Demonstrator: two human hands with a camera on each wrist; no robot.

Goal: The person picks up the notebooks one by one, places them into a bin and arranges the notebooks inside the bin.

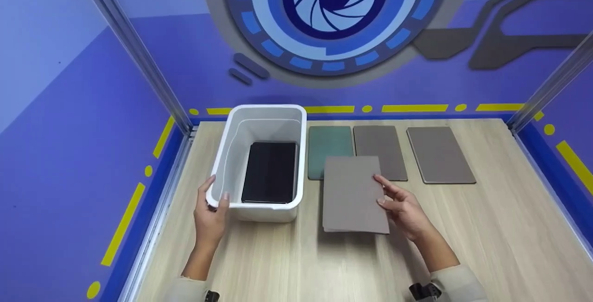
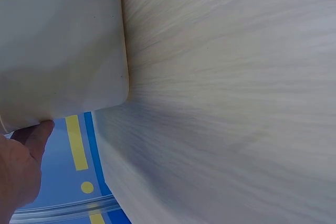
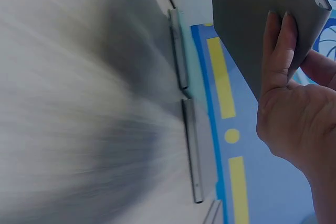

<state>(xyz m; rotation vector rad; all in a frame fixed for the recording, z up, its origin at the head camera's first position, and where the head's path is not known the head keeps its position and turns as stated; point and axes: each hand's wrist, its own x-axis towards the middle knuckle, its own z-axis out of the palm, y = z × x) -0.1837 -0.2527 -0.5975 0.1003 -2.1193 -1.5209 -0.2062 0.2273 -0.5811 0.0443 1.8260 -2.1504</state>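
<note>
In the head view a white plastic bin [image 1: 259, 214] stands on the left of the table, with a black notebook [image 1: 269, 172] lying inside it. My left hand [image 1: 211, 218] grips the bin's near left corner, thumb over the rim; the left wrist view shows its fingers under the bin's rim. My right hand [image 1: 403, 207] pinches a grey-brown notebook [image 1: 354, 195] by its right edge, held above the table. The right wrist view shows the fingers [image 3: 278, 51] flat against its underside. Behind it lie a green notebook [image 1: 324, 142], partly covered, and a grey-brown notebook [image 1: 380, 147].
Another grey-brown notebook [image 1: 440, 154] lies farther right on the wooden table [image 1: 500, 228]. Blue printed walls [image 1: 153, 61] with yellow dashes enclose the table at the back and sides. A metal rail [image 1: 157, 218] runs along the left edge.
</note>
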